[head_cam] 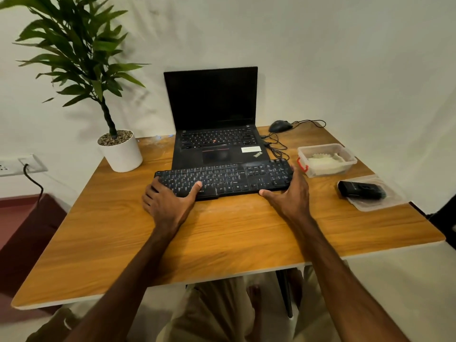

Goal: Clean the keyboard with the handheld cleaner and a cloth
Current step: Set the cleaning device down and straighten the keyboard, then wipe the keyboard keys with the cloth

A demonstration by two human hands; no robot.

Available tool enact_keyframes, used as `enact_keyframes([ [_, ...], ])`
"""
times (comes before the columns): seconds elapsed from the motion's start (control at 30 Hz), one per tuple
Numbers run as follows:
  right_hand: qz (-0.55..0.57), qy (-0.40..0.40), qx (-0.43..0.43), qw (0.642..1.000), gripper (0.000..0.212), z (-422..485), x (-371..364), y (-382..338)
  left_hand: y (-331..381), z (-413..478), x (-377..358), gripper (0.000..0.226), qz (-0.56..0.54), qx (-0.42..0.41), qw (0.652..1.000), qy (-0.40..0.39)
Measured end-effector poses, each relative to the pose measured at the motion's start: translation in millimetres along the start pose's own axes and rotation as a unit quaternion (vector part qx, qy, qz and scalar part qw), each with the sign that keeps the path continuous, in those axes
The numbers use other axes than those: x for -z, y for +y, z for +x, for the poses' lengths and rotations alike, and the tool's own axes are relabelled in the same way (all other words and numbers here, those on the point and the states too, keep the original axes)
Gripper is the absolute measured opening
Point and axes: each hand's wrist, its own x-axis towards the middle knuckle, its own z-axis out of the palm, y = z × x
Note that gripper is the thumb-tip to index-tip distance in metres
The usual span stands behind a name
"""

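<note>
A black keyboard (229, 177) lies across the wooden table (222, 233), its back edge over the front of an open black laptop (217, 134). My left hand (167, 203) grips the keyboard's left end, thumb on the keys and fingers curled round the edge. My right hand (291, 193) holds the right end, thumb at the front edge and fingers along the side. A black handheld cleaner (361, 190) lies on a clear lid (380, 202) at the right. A white cloth (325, 160) sits inside a clear plastic box (327, 149).
A potted plant in a white pot (122, 154) stands on the table's back left corner. A black mouse (280, 125) with its cable (278, 146) lies back right of the laptop. A wall socket (19, 165) with a plugged cord is at the left.
</note>
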Motion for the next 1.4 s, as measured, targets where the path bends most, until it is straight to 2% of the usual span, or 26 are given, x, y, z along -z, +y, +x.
enact_keyframes([
  [0.27,0.027,0.033,0.003,0.999,0.125,-38.5,27.9,8.1,-11.6,-35.3,23.8,0.126,-0.08,-0.017,0.996,-0.021],
  [0.57,-0.024,-0.046,-0.016,0.999,0.126,-37.2,51.6,7.4,-10.6,-56.0,15.3,0.125,0.02,-0.051,0.998,-0.021],
  [0.63,-0.034,-0.035,-0.015,0.999,0.114,-25.2,60.8,-1.4,-2.9,-57.0,11.4,0.12,0.032,-0.07,0.997,-0.024],
  [0.77,-0.008,0.083,0.041,0.996,0.049,20.6,89.2,-17.9,20.5,-57.0,0.5,0.113,0.066,-0.131,0.989,-0.027],
  [0.83,-0.044,0.1,0.051,0.993,0.031,60.1,103.1,-13.9,34.3,-55.5,-7.5,0.11,0.076,-0.159,0.983,-0.044],
  [0.9,-0.123,0.079,-0.002,0.989,0.034,102.6,111.2,-3.2,47.7,-53.3,-15.1,0.107,0.08,-0.183,0.978,-0.062],
  [1.0,-0.262,-0.001,-0.098,0.96,0.054,143.9,113.9,9.8,63.6,-50.8,-21.5,0.101,0.089,-0.214,0.97,-0.077],
  [1.13,-0.327,-0.084,-0.121,0.934,0.074,166.6,106.3,15.6,69.7,-50.6,-26.1,0.096,0.096,-0.232,0.963,-0.094],
  [1.3,-0.328,-0.086,-0.114,0.934,0.065,172.1,95.4,22.3,65.9,-50.1,-27.2,0.093,0.095,-0.234,0.962,-0.109],
  [1.4,-0.325,-0.052,-0.089,0.94,0.052,171.2,92.0,21.3,67.0,-49.8,-24.8,0.088,0.084,-0.24,0.96,-0.116],
])
